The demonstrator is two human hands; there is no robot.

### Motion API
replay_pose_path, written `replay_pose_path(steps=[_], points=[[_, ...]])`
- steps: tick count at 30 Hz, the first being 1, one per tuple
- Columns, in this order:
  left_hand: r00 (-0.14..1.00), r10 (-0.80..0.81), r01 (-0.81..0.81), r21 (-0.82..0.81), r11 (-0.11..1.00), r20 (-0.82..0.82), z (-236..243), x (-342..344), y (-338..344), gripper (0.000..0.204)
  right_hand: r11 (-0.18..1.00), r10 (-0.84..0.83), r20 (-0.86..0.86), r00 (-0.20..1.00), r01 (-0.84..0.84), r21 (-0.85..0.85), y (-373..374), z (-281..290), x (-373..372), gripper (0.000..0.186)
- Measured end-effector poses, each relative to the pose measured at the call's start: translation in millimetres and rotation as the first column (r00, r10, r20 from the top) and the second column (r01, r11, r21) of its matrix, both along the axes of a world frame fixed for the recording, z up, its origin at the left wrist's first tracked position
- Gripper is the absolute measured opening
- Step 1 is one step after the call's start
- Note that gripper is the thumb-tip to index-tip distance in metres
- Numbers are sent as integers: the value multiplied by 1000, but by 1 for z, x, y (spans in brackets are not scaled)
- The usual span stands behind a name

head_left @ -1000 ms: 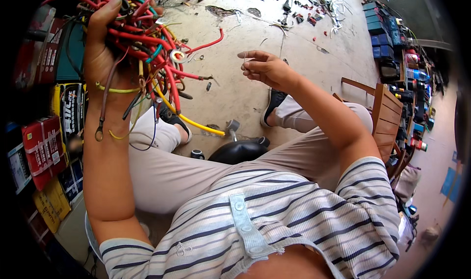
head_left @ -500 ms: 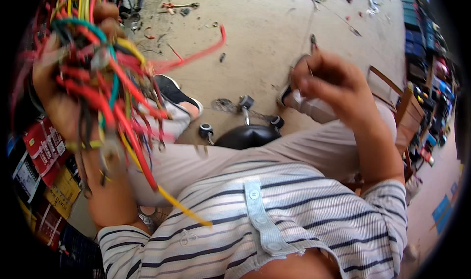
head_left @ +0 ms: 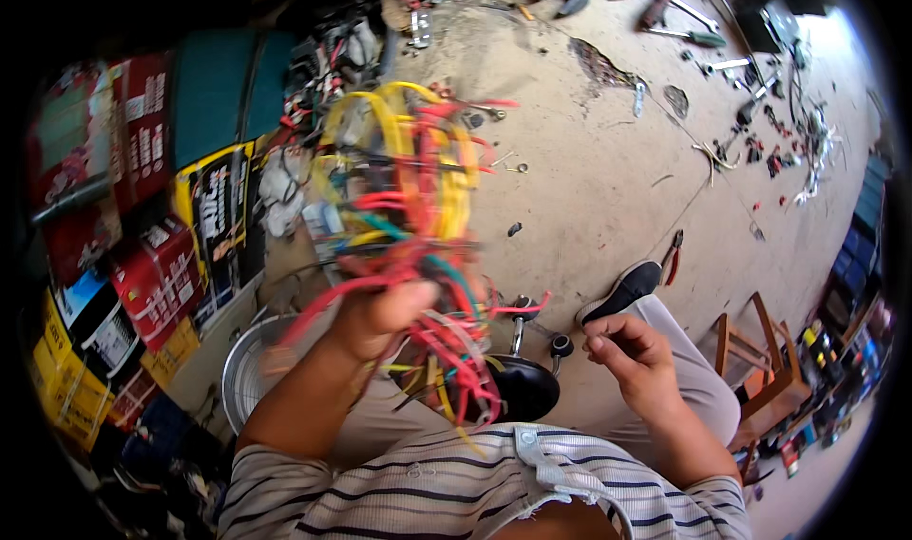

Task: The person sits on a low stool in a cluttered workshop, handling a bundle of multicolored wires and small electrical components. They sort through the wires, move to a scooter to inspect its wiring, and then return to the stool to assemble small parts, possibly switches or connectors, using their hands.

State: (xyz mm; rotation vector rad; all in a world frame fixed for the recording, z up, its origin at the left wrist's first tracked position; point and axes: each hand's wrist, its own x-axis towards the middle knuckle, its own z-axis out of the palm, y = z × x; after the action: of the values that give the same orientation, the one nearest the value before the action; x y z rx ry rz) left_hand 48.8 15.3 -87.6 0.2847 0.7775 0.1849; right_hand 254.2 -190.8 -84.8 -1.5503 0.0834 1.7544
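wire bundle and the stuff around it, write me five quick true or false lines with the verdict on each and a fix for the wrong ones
1. The left hand holds the wire bundle. True.
2. The wire bundle is green all over. False: red and yellow wires show in it too.
3. The right hand clutches the wire bundle as well. False: it is apart from it, thumb and fingers drawn close together.
4. A red-handled tool lies near the dark shoe. True.
5. The wooden chair stands toward the left edge of the view. False: it is toward the right.
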Motion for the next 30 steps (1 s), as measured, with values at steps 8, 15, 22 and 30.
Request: replay_pose_path(steps=[8, 15, 22, 30], points=[[944, -265, 307, 227, 924, -197, 4, 25, -33, 22, 962, 268, 50, 962, -265, -62, -7, -49, -26, 10], [971, -200, 211, 76, 975, -132, 37, 4, -75, 19, 807, 589, 337, 734, -555, -202, -120, -58, -70, 16], [993, -111, 116, 127, 985, -42, 116, -40, -103, 39, 936, 284, 200, 938, -226, -268, -24, 85, -67, 10], [994, 97, -102, 116, 988, 45, 240, -83, -62, 37, 977, 149, 409, 900, -199, 81, 97, 258, -102, 14]])
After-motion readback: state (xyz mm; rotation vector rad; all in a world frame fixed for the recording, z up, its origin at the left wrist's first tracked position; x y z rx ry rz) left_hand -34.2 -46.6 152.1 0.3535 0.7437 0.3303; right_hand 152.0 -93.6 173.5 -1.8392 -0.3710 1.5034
